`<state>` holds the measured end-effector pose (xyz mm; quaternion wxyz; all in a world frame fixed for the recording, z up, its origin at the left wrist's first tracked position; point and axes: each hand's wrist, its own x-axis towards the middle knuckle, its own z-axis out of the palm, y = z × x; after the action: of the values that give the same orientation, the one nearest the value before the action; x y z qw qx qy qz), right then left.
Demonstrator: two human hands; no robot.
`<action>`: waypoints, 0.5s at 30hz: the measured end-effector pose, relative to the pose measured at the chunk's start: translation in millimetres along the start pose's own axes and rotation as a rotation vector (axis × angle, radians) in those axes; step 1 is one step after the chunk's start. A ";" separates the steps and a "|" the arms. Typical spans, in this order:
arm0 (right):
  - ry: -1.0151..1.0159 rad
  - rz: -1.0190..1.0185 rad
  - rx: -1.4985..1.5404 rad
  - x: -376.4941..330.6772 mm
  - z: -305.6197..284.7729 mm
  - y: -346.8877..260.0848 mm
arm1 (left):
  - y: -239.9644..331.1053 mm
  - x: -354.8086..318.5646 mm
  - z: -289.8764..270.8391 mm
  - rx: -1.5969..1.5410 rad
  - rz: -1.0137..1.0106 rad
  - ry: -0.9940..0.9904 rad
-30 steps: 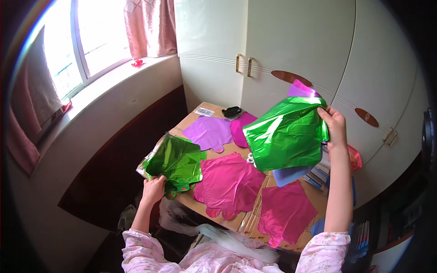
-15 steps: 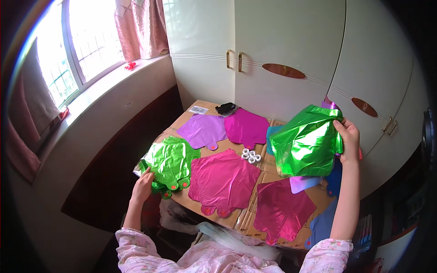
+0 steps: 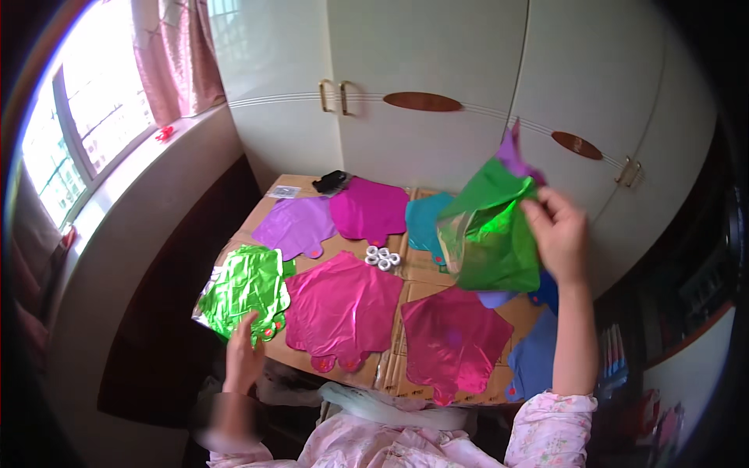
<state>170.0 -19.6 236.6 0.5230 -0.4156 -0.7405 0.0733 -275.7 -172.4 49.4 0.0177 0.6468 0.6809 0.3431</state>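
My right hand [image 3: 560, 234] holds up a crumpled green foil balloon [image 3: 490, 230] over the right side of the cardboard-covered table [image 3: 406, 269]; a purple foil piece [image 3: 511, 154] sticks out above it. My left hand [image 3: 245, 352] rests at the near edge of a second green foil balloon [image 3: 246, 287] lying flat at the table's left front. Flat on the table lie two pink balloons [image 3: 343, 306] [image 3: 452, 337], a lilac one [image 3: 295, 226], a magenta one [image 3: 368, 209] and a teal one [image 3: 425, 222].
Small white tape rolls [image 3: 382, 257] cluster at the table's middle. A black object [image 3: 331, 182] and a clear packet [image 3: 282, 191] lie at the far edge. Blue balloons [image 3: 534, 355] hang over the right side. White wardrobe doors [image 3: 437, 93] stand behind; a window sill [image 3: 140, 168] runs left.
My right hand has carried the held green balloon further right and turned it edge-on. The left green balloon now lies flat, with my left hand at its near edge.
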 end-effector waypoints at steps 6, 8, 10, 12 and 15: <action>-0.356 -0.729 -0.566 -122.3 36.7 -50.8 | 114.2 -17.2 88.4 -1.640 -0.388 -0.670; -0.385 -0.766 -0.570 -164.7 54.1 -44.2 | 132.7 -19.0 117.8 -1.909 -0.533 -0.796; -0.399 -0.712 -0.538 -200.7 68.0 -29.5 | 139.7 -20.3 141.9 -1.987 -0.747 -0.844; -0.409 -0.610 -0.520 -226.4 75.0 -17.8 | 140.8 -21.0 153.7 -1.933 -0.847 -0.895; -0.396 -0.552 -0.416 -247.3 84.1 -12.7 | 143.8 -22.6 159.8 -1.770 -0.997 -0.900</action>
<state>119.5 -171.5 29.8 0.2751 -0.2757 -0.9099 -0.1428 -72.3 -131.9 -11.7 0.8547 0.1252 0.3108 0.3965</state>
